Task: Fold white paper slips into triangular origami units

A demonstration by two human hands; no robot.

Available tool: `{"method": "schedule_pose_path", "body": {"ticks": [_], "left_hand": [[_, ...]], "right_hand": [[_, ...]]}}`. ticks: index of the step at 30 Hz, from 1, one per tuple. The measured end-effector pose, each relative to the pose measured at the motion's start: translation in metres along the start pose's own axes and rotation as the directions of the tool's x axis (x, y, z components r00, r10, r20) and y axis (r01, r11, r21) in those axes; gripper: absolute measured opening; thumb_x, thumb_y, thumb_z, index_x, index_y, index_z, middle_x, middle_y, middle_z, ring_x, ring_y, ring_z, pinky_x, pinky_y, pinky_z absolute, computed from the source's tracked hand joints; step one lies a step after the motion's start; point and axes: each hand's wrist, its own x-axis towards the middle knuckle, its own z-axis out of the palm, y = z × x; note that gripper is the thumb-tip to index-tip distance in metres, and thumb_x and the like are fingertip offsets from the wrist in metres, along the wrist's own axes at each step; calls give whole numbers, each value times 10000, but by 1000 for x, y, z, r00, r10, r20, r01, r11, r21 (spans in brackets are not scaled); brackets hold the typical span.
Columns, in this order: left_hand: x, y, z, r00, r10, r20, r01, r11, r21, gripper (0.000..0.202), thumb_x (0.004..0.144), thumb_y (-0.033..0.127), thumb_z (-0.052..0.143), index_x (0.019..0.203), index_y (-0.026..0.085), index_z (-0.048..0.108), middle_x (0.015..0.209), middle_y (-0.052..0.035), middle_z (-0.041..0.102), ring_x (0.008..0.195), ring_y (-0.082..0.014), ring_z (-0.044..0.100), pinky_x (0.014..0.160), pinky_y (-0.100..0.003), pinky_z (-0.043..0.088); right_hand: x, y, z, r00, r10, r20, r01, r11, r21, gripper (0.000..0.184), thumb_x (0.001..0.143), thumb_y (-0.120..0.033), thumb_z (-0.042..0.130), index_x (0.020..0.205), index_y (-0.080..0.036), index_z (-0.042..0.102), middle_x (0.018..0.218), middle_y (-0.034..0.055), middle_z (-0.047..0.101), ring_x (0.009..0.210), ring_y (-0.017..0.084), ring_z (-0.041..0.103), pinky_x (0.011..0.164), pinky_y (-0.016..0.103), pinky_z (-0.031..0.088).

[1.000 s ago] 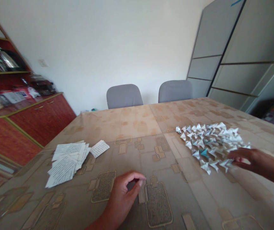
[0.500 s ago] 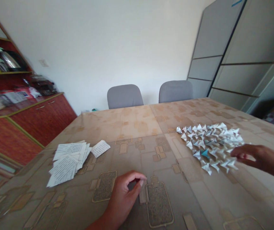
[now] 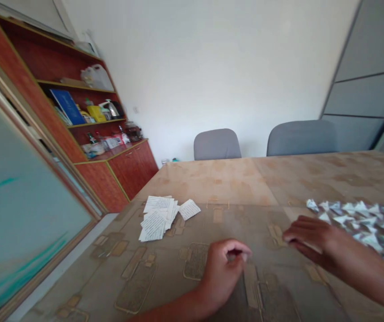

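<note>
My left hand (image 3: 227, 268) rests on the patterned table (image 3: 232, 183) near its front edge, fingers curled in toward the thumb, with nothing visible in them. My right hand (image 3: 307, 237) lies low over the table with its fingers stretched flat and pointing left. It is just beside the left end of a spread of several small folded paper pieces (image 3: 362, 219). A pale sliver shows under its fingers; I cannot make out what it is. A loose stack of printed paper slips (image 3: 156, 217) lies to the left, with one slip (image 3: 189, 209) beside it.
Two grey chairs (image 3: 217, 144) (image 3: 301, 137) stand at the table's far side. A red-brown shelf cabinet (image 3: 121, 165) with bottles, books and a kettle lines the left wall. A glass-fronted panel (image 3: 17, 214) is close on the left, grey wardrobe doors (image 3: 373, 94) on the right.
The view has swung to the left. My right hand has moved from the near right side of the folded pieces to their left end. My left hand stays curled on the table.
</note>
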Motion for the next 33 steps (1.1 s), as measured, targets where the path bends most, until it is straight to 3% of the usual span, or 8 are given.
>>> {"method": "schedule_pose_path", "body": {"ticks": [1, 5, 9, 12, 16, 23, 28, 33], "left_hand": [[8, -1, -8, 999, 34, 6, -35, 995, 89, 225, 824, 89, 508, 860, 160, 719, 837, -44, 759, 782, -162, 699, 710, -243, 539], [38, -15, -58, 997, 73, -5, -69, 958, 277, 232, 817, 111, 539, 938, 198, 716, 946, -27, 752, 893, -172, 682, 823, -278, 520], [45, -42, -107, 997, 78, -10, -61, 845, 531, 258, 749, 160, 665, 998, 206, 713, 1105, -78, 708, 1079, -258, 608, 989, -398, 412], [42, -57, -129, 997, 79, -14, -50, 739, 672, 295, 748, 202, 694, 1042, 187, 693, 1231, -125, 645, 1178, -311, 537, 1062, -492, 299], [47, -66, -147, 995, 97, -17, -48, 629, 776, 354, 805, 247, 657, 1156, 216, 630, 1306, -95, 596, 1256, -277, 473, 1126, -496, 170], [46, -80, -174, 989, 40, -140, 99, 516, 851, 472, 736, 388, 714, 1144, 166, 627, 1193, -138, 610, 1138, -346, 528, 1009, -490, 343], [44, -93, -174, 987, -25, -159, 149, 521, 841, 439, 724, 361, 719, 1129, 218, 630, 1182, -103, 621, 1100, -302, 561, 950, -403, 416], [50, -102, -176, 983, -32, -180, 167, 566, 807, 435, 754, 340, 694, 1156, 194, 613, 1190, -115, 617, 1118, -292, 558, 969, -389, 416]], "right_hand": [[10, -10, 17, 993, -46, 108, 50, 998, -31, 209, 905, -251, 554, 734, -235, 673, 697, 23, 693, 656, 196, 638, 587, 311, 454], [30, -37, 70, 966, -133, 222, 145, 989, -38, 236, 913, -129, 511, 701, -203, 585, 722, 21, 671, 691, 208, 621, 631, 325, 423], [33, -47, 94, 963, -147, 227, 135, 989, 66, 215, 916, -112, 490, 734, -190, 574, 796, 33, 650, 752, 195, 616, 647, 297, 439], [31, -44, 104, 974, -101, 203, 87, 993, 79, 213, 933, -130, 471, 746, -193, 552, 829, 31, 625, 779, 191, 605, 665, 294, 453], [26, -40, 110, 981, -76, 181, 55, 991, 119, 202, 929, -113, 465, 762, -201, 537, 849, 30, 613, 797, 185, 595, 690, 291, 464], [24, -38, 114, 987, -89, 132, 69, 986, 154, 210, 939, -150, 467, 749, -202, 542, 809, 29, 606, 763, 186, 579, 680, 300, 452], [23, -37, 117, 980, -74, 183, 47, 988, 147, 208, 958, -159, 434, 783, -199, 538, 839, 37, 594, 789, 194, 576, 706, 320, 455], [22, -36, 117, 975, -65, 213, 36, 990, 136, 221, 981, -179, 406, 796, -196, 525, 860, 41, 586, 818, 200, 566, 732, 339, 455]]}}
